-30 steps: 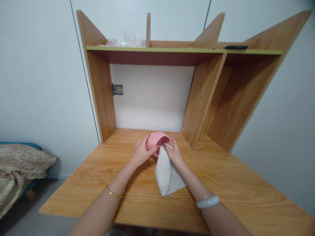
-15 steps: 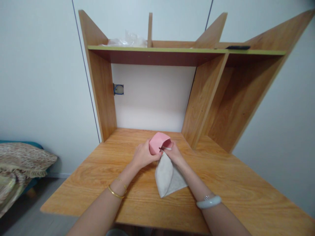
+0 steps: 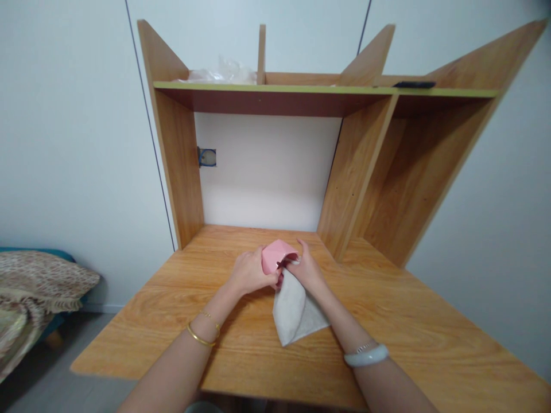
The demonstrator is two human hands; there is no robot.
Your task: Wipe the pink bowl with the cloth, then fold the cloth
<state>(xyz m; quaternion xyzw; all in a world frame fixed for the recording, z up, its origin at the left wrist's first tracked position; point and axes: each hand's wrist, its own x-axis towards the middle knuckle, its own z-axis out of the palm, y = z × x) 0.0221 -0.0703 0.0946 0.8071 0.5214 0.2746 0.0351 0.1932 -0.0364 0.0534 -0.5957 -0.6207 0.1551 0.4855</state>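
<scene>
A pink cup (image 3: 274, 256) is held tipped on its side above the wooden desk (image 3: 387, 321), its mouth turned toward my right hand. My left hand (image 3: 252, 271) is wrapped round the cup's side. My right hand (image 3: 305, 268) pinches a grey-white cloth (image 3: 295, 310) and presses its upper end into the cup's mouth. The rest of the cloth hangs down and rests on the desk between my forearms. Most of the cup's inside is hidden by my fingers.
A wooden hutch stands at the back of the desk with upright dividers (image 3: 344, 178) and a top shelf (image 3: 327, 89). Crumpled clear plastic (image 3: 224, 71) and a flat dark object (image 3: 414, 84) lie on that shelf. A bed with a patterned blanket (image 3: 34, 287) sits at the far left.
The cup has tipped further toward my right hand, so less of its opening shows. My right hand has pushed deeper over the rim with the cloth.
</scene>
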